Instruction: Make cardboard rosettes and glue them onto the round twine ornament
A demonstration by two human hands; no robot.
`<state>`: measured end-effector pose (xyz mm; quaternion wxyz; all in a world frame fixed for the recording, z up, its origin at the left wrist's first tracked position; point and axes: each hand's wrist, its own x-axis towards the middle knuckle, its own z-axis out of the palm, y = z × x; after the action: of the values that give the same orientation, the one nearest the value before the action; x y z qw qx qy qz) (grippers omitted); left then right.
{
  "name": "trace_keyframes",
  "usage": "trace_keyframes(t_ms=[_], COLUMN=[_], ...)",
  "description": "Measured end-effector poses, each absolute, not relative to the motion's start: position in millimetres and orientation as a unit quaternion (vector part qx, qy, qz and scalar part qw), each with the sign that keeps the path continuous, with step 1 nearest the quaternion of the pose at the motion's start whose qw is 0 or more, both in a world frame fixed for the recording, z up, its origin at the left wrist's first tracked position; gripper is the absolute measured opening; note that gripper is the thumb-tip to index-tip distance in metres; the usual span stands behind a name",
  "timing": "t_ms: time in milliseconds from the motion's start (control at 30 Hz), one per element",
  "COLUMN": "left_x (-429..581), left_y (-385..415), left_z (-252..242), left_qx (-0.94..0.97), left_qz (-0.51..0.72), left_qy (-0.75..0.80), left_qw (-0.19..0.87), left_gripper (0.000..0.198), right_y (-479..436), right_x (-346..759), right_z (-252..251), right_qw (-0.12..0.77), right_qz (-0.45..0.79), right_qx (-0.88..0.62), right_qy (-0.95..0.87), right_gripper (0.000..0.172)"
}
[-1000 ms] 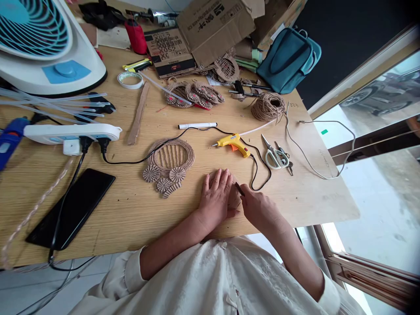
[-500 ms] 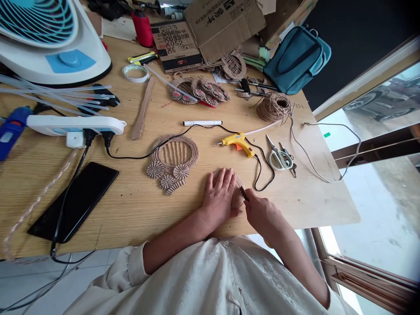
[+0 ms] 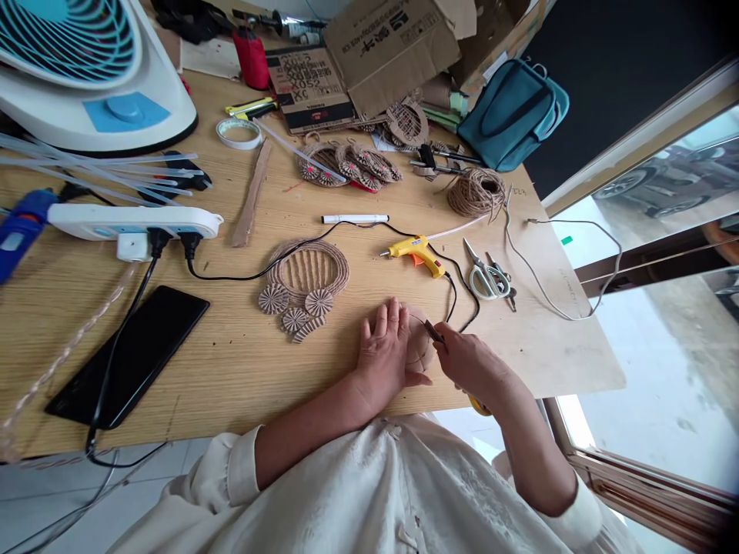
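The fingers (image 3: 393,317) of the left hand (image 3: 384,352) lie flat and slightly spread, pressing down on a round cardboard disc (image 3: 419,348) whose right half shows past the thumb. The fingers (image 3: 449,352) of the right hand (image 3: 470,363) are closed tightly around a slim tool (image 3: 433,332). Its dark tip points to 10 o'clock and meets the disc's upper edge; a yellow end shows below the wrist. I cannot tell what kind of tool it is.

The disc lies on the wooden surface (image 3: 242,362) close to its near edge, directly in front of the person in the white shirt.

From the hands, a yellow glue gun (image 3: 416,252) lies at 12 o'clock, and its black cord (image 3: 456,296) loops just beside the right hand. Scissors (image 3: 488,278) sit at 1 o'clock, with a ball of jute twine (image 3: 476,192) further out the same way. A white marker (image 3: 355,219) lies at 11 o'clock. At 10 o'clock, near the left hand, rests a woven ring ornament (image 3: 305,281) with small fan-shaped rosettes along its lower rim.

Further out, a black phone (image 3: 130,354) lies at 9 o'clock, with a white power strip (image 3: 135,223) beyond it. A fan (image 3: 86,69) stands at the far left corner. A teal bag (image 3: 511,104) sits at 1 o'clock at the far edge, beside cardboard boxes (image 3: 375,38).
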<state>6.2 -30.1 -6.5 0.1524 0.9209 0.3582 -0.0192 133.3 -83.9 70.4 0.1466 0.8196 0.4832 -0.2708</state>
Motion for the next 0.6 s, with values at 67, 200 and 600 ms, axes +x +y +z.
trace_keyframes(t_ms=[67,200,600], left_x=[6.2,6.8,9.6], left_y=[-31.5,-28.7,-28.0], left_z=[-7.1,-10.7,-17.0], left_qx=[0.924,0.94,0.936], left_qz=[-0.014,0.004,0.003], left_qy=[0.353,0.308,0.318], left_qw=[0.144,0.146,0.151], left_gripper=[0.117,0.107,0.104], right_y=[-82.4,-88.0,-102.7], right_x=[137.4,139.0,133.1], right_z=[70.3,64.3,52.7], right_qw=[0.149,0.159,0.161], right_qz=[-0.262,-0.249,-0.27], right_qx=[0.818,0.822,0.836], right_qy=[0.49,0.488,0.449], right_gripper=[0.024,0.026,0.027])
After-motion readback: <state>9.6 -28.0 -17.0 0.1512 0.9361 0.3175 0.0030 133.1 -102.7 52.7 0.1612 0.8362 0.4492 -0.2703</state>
